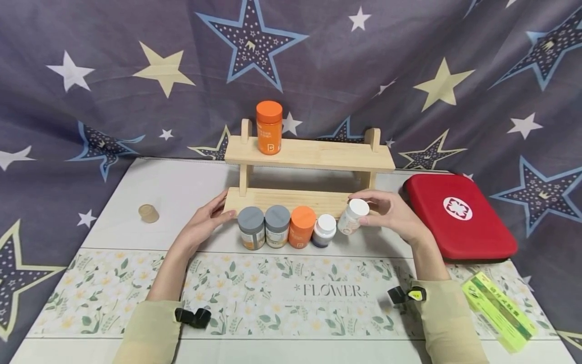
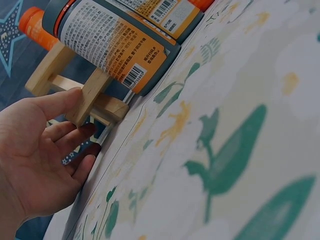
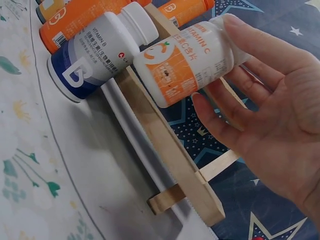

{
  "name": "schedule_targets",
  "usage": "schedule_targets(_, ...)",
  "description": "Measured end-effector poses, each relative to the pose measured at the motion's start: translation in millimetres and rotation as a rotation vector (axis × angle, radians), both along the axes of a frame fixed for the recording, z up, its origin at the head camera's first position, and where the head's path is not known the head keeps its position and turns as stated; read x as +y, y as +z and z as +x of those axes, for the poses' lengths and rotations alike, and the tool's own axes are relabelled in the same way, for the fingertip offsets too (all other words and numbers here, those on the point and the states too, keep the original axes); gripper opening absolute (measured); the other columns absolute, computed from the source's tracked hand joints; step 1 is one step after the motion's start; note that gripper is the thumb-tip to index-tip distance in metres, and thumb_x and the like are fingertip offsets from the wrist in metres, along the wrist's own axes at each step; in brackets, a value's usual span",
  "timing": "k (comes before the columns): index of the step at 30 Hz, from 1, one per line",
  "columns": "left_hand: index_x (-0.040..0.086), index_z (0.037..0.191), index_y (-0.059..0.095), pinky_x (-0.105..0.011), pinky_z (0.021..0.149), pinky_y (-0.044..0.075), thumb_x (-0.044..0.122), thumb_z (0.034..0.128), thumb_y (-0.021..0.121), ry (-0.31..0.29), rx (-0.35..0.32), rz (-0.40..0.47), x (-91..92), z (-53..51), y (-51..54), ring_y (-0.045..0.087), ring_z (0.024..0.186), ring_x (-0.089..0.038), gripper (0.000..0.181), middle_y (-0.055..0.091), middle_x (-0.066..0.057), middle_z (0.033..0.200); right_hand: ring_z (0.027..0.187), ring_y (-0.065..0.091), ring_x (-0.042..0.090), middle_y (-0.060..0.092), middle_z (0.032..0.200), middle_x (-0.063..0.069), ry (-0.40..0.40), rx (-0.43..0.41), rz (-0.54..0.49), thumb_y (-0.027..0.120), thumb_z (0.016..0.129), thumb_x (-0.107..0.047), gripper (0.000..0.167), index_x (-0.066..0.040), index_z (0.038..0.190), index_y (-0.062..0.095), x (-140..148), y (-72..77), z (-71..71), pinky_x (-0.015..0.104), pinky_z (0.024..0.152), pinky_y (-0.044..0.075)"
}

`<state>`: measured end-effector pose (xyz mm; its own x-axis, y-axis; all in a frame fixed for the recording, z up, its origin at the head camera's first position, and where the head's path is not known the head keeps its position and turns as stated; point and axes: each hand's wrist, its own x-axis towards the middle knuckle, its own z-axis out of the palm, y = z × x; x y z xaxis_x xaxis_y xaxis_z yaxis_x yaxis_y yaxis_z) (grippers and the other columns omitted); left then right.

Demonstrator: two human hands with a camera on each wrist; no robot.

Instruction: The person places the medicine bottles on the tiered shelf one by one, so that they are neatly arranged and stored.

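My right hand [image 1: 390, 212] holds a small white vitamin C bottle [image 1: 349, 222] by its cap end, tilted, in front of the right part of a two-tier wooden rack [image 1: 313, 154]. In the right wrist view, this bottle [image 3: 187, 62] shows an orange and white label. Beside it stands a white and blue vitamin B bottle [image 1: 324, 231]. Further left in the same row are an orange jar [image 1: 302, 227] and two grey-lidded jars [image 1: 251, 228] [image 1: 277, 226]. Around the left end of the lower shelf, my left hand [image 1: 204, 222] grips the wood between thumb and fingers.
Another orange jar [image 1: 270, 129] stands on the rack's upper shelf. To the right lie a red zipped case [image 1: 459, 217] and a yellow-green box [image 1: 499, 311]. A small tan cup-like object [image 1: 148, 213] lies at the left. Behind hangs a star-patterned cloth [image 1: 318, 60].
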<state>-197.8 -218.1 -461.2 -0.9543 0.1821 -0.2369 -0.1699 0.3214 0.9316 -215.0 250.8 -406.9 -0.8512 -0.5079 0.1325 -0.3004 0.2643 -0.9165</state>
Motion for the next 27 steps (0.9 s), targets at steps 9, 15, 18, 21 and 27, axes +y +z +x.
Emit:
schedule_targets(9,0.029,0.167,0.011,-0.052,0.132,0.016,0.042,0.1008,0.065,0.002,0.004,-0.004,0.7,1.3,0.2,0.023,0.160,-0.034,0.086,0.021,-0.012,0.173,0.107,0.065,0.017,0.070,0.125,0.002,-0.052,0.022,-0.048,0.075,0.088,0.000,0.048,0.000,0.135,0.064,-1,9.4,-3.9,0.025,0.094,0.056)
schedule_targets(15,0.029,0.166,0.011,-0.053,0.132,0.017,0.043,0.1010,0.065,-0.010,0.011,0.001,0.6,0.2,0.3,0.022,0.160,-0.035,0.086,0.021,-0.012,0.173,0.113,0.064,0.012,0.070,0.126,-0.004,-0.079,0.054,-0.062,0.076,0.087,0.003,0.049,0.005,0.134,0.063,-2,21.4,-11.4,0.019,0.101,0.053)
schedule_targets(18,0.030,0.166,0.011,-0.053,0.132,0.017,0.043,0.1009,0.065,-0.008,0.009,0.004,0.5,-0.3,-0.8,0.022,0.160,-0.035,0.086,0.022,-0.012,0.173,0.112,0.064,0.010,0.071,0.125,-0.006,-0.080,0.056,-0.084,0.076,0.087,0.005,0.048,0.004,0.134,0.064,-4,27.4,-17.0,0.019,0.102,0.053)
schedule_targets(21,0.030,0.166,0.011,-0.052,0.132,0.016,0.042,0.1006,0.066,-0.003,0.006,0.006,0.2,-0.7,-2.1,0.022,0.160,-0.034,0.086,0.021,-0.012,0.173,0.109,0.064,0.011,0.071,0.123,-0.006,-0.081,0.066,-0.094,0.076,0.087,0.004,0.046,0.003,0.132,0.066,-8,34.9,-24.2,0.020,0.100,0.054)
schedule_targets(27,0.028,0.167,0.012,-0.051,0.132,0.017,0.042,0.1004,0.066,0.001,0.012,0.003,-0.2,-0.8,-2.4,0.022,0.160,-0.034,0.087,0.022,-0.013,0.172,0.108,0.065,0.011,0.071,0.124,-0.005,-0.075,0.089,-0.108,0.078,0.086,0.003,0.045,-0.003,0.131,0.069,-18,53.2,-41.3,0.020,0.100,0.055)
